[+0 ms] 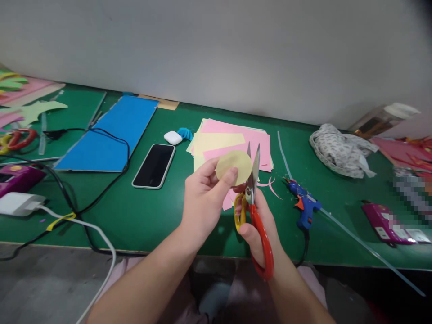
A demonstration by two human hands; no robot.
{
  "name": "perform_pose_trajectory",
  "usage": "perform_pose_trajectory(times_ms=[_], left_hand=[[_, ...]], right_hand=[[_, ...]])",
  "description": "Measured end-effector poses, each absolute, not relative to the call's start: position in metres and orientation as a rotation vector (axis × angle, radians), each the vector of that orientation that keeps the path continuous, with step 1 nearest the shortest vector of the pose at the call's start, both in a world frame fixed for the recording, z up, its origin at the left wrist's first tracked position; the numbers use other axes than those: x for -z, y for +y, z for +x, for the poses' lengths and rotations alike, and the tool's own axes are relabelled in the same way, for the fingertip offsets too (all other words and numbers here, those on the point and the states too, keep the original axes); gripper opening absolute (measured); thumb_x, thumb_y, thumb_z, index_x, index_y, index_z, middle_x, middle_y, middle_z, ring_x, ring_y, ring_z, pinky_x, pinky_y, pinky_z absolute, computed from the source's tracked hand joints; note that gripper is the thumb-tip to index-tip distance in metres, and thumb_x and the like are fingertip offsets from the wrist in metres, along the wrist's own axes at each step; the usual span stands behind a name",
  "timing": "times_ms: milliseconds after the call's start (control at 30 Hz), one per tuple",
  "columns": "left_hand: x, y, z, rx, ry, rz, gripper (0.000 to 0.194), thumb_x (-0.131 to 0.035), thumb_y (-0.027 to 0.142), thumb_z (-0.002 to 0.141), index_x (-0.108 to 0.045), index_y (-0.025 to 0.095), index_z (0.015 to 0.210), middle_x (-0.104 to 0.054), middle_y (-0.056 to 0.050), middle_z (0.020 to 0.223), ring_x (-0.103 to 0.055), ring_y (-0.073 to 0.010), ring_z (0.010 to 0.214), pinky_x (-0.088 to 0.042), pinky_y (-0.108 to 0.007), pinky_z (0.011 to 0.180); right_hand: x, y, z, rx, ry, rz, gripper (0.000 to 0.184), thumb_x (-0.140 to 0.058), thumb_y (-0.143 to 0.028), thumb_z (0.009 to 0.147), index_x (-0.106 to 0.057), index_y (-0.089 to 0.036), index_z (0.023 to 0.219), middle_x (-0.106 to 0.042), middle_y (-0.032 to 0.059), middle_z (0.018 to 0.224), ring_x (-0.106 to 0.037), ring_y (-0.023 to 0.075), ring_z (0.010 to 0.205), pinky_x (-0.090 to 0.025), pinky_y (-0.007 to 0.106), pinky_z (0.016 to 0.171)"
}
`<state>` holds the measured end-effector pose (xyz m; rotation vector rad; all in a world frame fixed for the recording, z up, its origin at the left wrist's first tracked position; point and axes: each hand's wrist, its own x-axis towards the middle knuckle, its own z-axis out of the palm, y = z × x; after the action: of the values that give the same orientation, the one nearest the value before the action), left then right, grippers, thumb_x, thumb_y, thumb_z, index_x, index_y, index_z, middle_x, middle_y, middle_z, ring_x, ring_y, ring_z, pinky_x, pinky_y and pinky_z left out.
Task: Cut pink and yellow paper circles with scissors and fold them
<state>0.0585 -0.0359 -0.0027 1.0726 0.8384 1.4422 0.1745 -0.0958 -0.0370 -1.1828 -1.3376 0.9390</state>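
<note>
Pinched between the thumb and fingers of my left hand [207,198] is a round, pale yellow paper disc [240,163]. My right hand [261,225] grips a pair of scissors [262,243] with one red and one yellow handle, its thumb and fingers through the loops. The scissor blades are parted and point away from me, close to the disc's right edge; whether they touch it I cannot tell. Behind the hands lies a stack of pink and yellow paper sheets [222,128]. Thin pink paper scraps [274,189] lie right of the scissors.
A phone [154,166], a white case [173,137] and a blue board [111,135] lie left, with black and white cables. To the right are a blue glue gun [305,204], long glue sticks [371,252], a patterned cloth [339,148] and a purple power strip [384,222].
</note>
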Motion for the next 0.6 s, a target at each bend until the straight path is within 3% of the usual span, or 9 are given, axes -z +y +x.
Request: perform_pose_trajectory(times_ms=[600], left_hand=[[0.0057, -0.0365, 0.0616, -1.51, 0.865, 1.041, 0.02, -0.08, 0.032, 0.08, -0.077, 0.022, 0.097, -0.076, 0.0, 0.084, -0.071, -0.0137, 0.071, -0.061, -0.022, 0.066]], right_hand=[[0.037, -0.0956, 0.174, -0.944, -1.323, -1.19, 0.074, -0.061, -0.081, 0.075, -0.055, -0.026, 0.124, -0.057, 0.0073, 0.105, -0.052, 0.0196, 0.081, -0.05, 0.035, 0.071]])
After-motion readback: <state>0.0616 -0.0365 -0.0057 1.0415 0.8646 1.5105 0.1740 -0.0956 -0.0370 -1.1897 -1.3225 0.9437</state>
